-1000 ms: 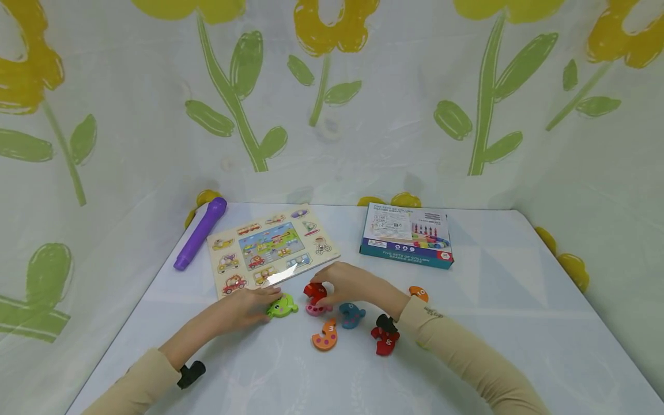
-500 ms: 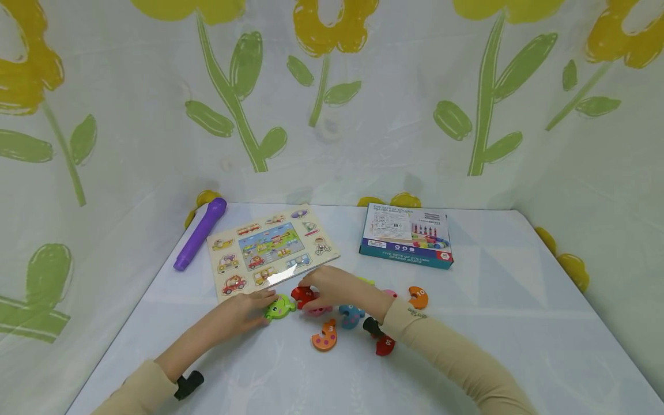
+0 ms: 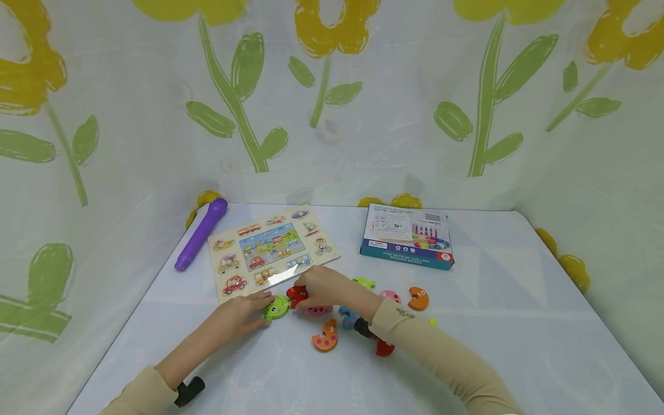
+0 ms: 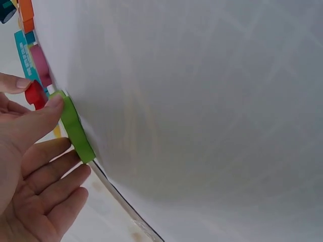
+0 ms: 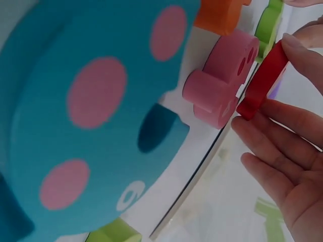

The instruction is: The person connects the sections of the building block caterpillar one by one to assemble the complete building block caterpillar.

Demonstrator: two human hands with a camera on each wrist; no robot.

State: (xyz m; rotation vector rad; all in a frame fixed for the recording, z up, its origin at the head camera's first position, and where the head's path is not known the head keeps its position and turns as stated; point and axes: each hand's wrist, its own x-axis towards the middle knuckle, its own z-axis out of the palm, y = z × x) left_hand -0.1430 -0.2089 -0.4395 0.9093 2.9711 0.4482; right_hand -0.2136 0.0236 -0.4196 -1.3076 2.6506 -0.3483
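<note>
Left hand grips the green piece; right hand pinches the red piece, positioned just right of the green piece, contact unclear.

"What's on the white bench?"
"Toward the back, a purple microphone-shaped stick, a picture puzzle board just beside it and — apart from the board — a flat box."
"And nearer?"
"A green piece, an orange piece numbered 3, another numbered 10, a blue piece — and two pink pieces."
</note>
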